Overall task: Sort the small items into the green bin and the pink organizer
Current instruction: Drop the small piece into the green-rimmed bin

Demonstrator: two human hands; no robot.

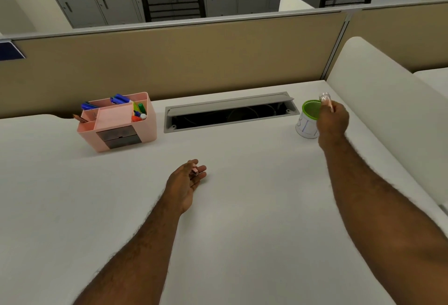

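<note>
The pink organizer [143, 135] stands at the back left of the white desk, with blue, green and orange pens in its compartments and a pencil at its left end. The green-rimmed white bin [306, 120] sits at the back right. My right hand [332, 120] is raised beside the bin's rim, shut on a small clear and pink item [325, 99] that pokes above my fingers. My left hand [186, 183] rests on the desk in the middle, fingers curled around a small pink item [194, 171].
An open grey cable tray [230, 113] lies in the desk between organizer and bin. A tan partition [194, 62] closes the back, and a white divider [388, 110] runs along the right side. Chairs and grey lockers stand beyond.
</note>
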